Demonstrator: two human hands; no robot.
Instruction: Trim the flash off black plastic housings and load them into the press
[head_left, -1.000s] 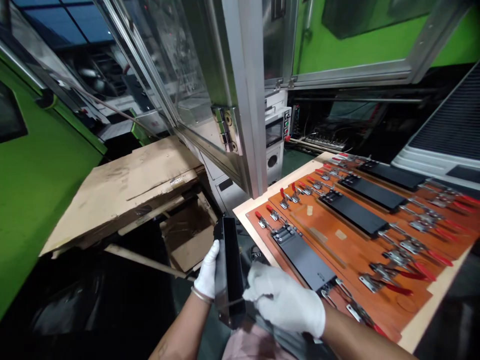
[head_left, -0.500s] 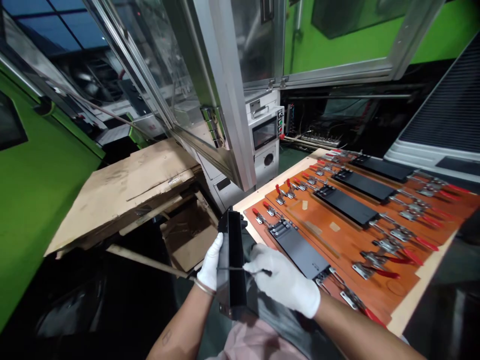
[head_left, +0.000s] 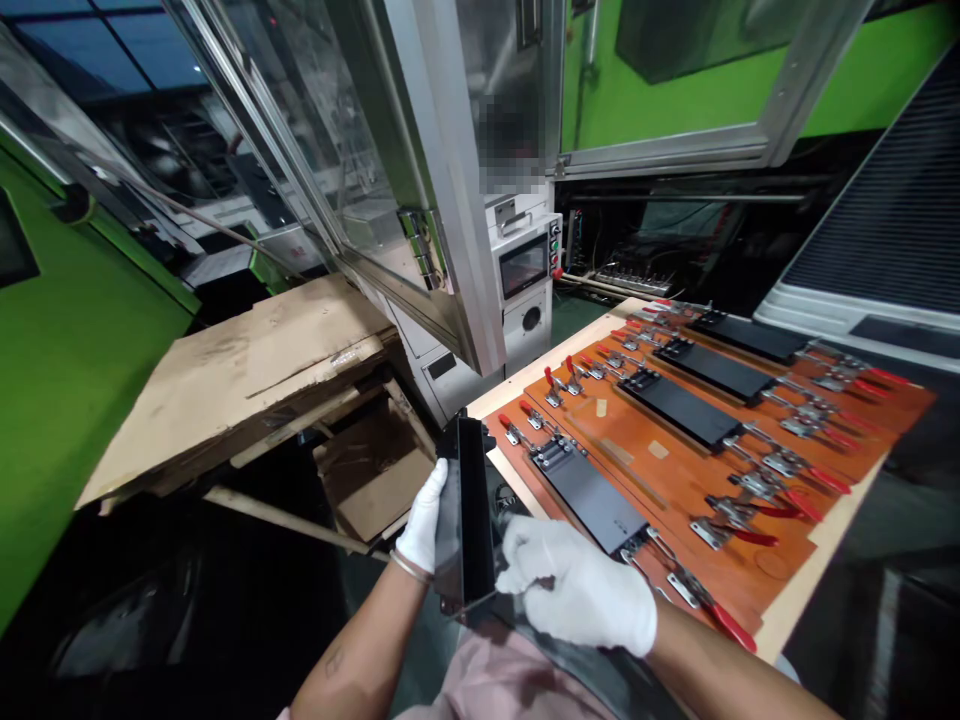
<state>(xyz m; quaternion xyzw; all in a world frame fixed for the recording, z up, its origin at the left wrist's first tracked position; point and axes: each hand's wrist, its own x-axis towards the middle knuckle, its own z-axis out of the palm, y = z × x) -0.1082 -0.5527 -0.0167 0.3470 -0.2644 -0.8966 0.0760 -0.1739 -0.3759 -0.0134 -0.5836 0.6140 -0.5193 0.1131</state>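
Observation:
A long black box-shaped part [head_left: 474, 500] with an open hollow side stands nearly upright in front of my body. My left hand [head_left: 422, 525], in a white glove, is closed round its left side. My right hand [head_left: 577, 585], also gloved in white, is closed beside the part's lower right edge. From its fingertips a thin rod-like tool [head_left: 480, 603] reaches across the lower end of the part; its exact kind is too small to make out. To the right, a black flat part [head_left: 592, 495] is held in the clamp fixture on the orange board [head_left: 675, 520].
More black parts [head_left: 679, 408] sit in rows on the board among red-handled toggle clamps [head_left: 750, 530]. A cardboard-topped table [head_left: 247, 350] stands at left. An aluminium-framed door [head_left: 457, 200] hangs ahead, near a white control cabinet [head_left: 525, 270]. Green machines stand on both sides.
My right hand has moved down along the part, and the thin tool has gone from mid-length to near its lower end. My left hand keeps its hold.

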